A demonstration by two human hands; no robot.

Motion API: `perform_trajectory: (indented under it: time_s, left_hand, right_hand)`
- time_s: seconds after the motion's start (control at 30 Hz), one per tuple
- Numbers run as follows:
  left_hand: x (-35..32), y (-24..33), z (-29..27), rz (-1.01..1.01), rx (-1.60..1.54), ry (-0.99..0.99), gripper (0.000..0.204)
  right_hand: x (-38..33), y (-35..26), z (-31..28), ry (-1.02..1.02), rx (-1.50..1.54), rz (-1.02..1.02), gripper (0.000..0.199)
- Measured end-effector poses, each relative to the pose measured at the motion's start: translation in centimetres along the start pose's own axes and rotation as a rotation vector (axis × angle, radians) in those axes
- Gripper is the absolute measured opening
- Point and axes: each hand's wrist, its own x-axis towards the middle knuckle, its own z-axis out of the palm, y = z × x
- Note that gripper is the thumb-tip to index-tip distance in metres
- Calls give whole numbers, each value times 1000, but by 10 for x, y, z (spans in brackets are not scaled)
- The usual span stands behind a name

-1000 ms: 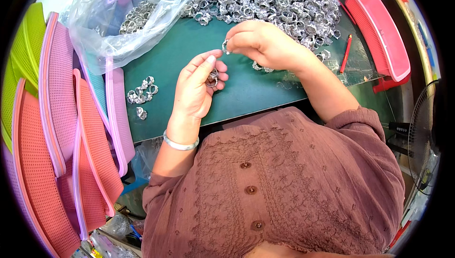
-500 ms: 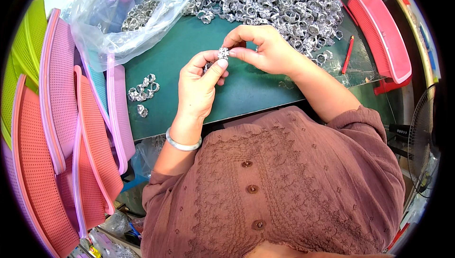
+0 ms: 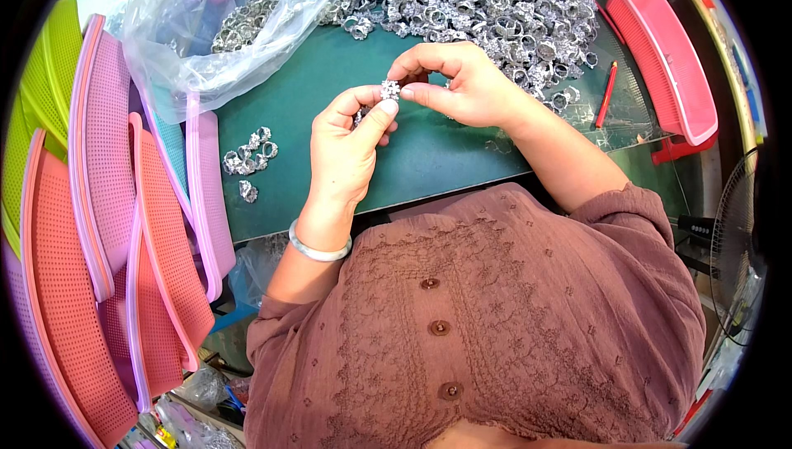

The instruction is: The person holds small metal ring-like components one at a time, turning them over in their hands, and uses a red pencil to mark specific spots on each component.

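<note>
Between thumb and forefinger, my left hand (image 3: 346, 139) pinches a silver ring (image 3: 390, 89) with a sparkling, flower-like top. My right hand (image 3: 462, 86) comes in from the other side, its thumb and forefinger closed at the ring's edge. More silvery metal shows behind my left thumb, mostly hidden by the fingers. A small silvery bit also peeks out beside my right hand's curled fingers, too small to make out. Left of my left hand, a small group of similar rings (image 3: 250, 152) lies on the green tabletop (image 3: 305, 77), with a single ring (image 3: 247, 191) just nearer.
A large heap of rings (image 3: 478, 3) covers the table's far side. A clear plastic bag (image 3: 223, 77) with more rings stands far left. Colourful perforated baskets (image 3: 78, 284) crowd the left edge. At right are a red pencil-like stick (image 3: 606, 94), a pink basket (image 3: 664, 61) and a fan (image 3: 734, 243).
Both hands stay in nearly the same place, still at the ring. The ring's top has shifted very slightly.
</note>
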Motion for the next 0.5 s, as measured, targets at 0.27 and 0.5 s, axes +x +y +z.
perform_trajectory:
  time_s: [0.27,0.5]
  left_hand:
    - [0,0,-1,-7,22,-4,11]
    - [0,0,0,-5,18,4,11]
  right_hand:
    - [0,0,-1,-56,12,-6,20]
    - [-1,-1,0,-62,6,23,21]
